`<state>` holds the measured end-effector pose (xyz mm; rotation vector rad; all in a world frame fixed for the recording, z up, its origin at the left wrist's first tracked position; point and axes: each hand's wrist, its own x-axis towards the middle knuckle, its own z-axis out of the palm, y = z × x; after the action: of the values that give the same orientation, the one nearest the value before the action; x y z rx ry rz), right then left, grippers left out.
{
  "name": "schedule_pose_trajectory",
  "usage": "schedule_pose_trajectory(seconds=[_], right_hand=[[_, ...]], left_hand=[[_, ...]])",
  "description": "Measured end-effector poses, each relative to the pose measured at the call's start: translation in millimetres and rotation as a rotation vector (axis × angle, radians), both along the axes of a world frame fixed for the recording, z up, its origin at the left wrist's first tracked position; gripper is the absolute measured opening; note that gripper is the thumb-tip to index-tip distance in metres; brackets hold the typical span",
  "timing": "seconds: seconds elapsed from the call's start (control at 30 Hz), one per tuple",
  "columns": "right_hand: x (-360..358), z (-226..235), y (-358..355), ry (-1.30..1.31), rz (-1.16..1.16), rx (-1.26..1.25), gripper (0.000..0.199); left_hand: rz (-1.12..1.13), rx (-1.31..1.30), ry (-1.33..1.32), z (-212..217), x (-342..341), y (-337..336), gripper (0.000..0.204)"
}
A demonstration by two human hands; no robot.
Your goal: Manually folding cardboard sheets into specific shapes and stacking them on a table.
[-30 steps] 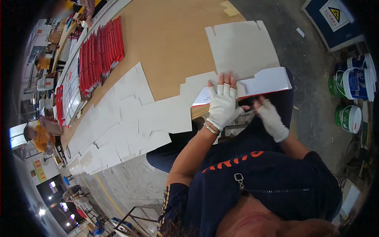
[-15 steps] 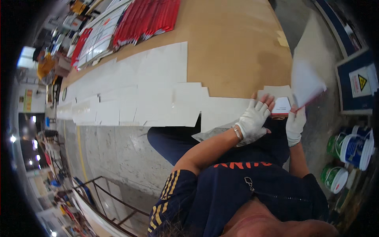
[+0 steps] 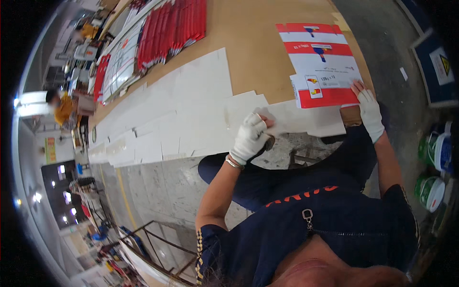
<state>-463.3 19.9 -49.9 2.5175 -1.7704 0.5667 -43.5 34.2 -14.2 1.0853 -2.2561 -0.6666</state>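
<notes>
A flat red and white printed cardboard sheet (image 3: 319,61) lies on the brown table (image 3: 258,43) at the right. My right hand (image 3: 371,114), in a white glove with bare fingertips, rests on the sheet's near right corner, fingers stretched out. My left hand (image 3: 250,137), gloved the same way, is curled closed at the table's near edge. Something small and dark shows by its thumb, too unclear to name. Beside and beyond it, overlapping white cardboard sheets (image 3: 191,105) run along the table to the left.
A stack of folded red cardboard (image 3: 172,31) stands at the far left of the table. Green and white buckets (image 3: 429,192) are on the floor at the right, near a blue panel (image 3: 435,71) with a warning sign. A person in yellow (image 3: 63,111) is far left.
The printed sheet, blurred in the air at the right before, now lies flat on the table, printed side up. My left hand has moved left and curled. My right hand now lies on the sheet.
</notes>
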Motion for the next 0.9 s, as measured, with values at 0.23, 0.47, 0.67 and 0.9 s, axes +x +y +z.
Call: schedule_pose_trajectory(seconds=[0.23,0.47,0.67,0.9], right_hand=[[6,11,30,-0.283,-0.124,0.11,0.067],[90,43,26,0.042,0.305,0.202,0.058],[83,23,31,0.067,0.338,0.113,0.06],[80,23,36,0.068,0.291,0.104,0.058]], left_hand=[[0.353,0.155,-0.155,-19,-38,-22,0.024],[0.229,-0.249,-0.455,-11,-53,-10,0.083],[0.03,-0.197,-0.84,14,-7,22,0.083],[0.447,0.15,0.181,10,-5,12,0.096]])
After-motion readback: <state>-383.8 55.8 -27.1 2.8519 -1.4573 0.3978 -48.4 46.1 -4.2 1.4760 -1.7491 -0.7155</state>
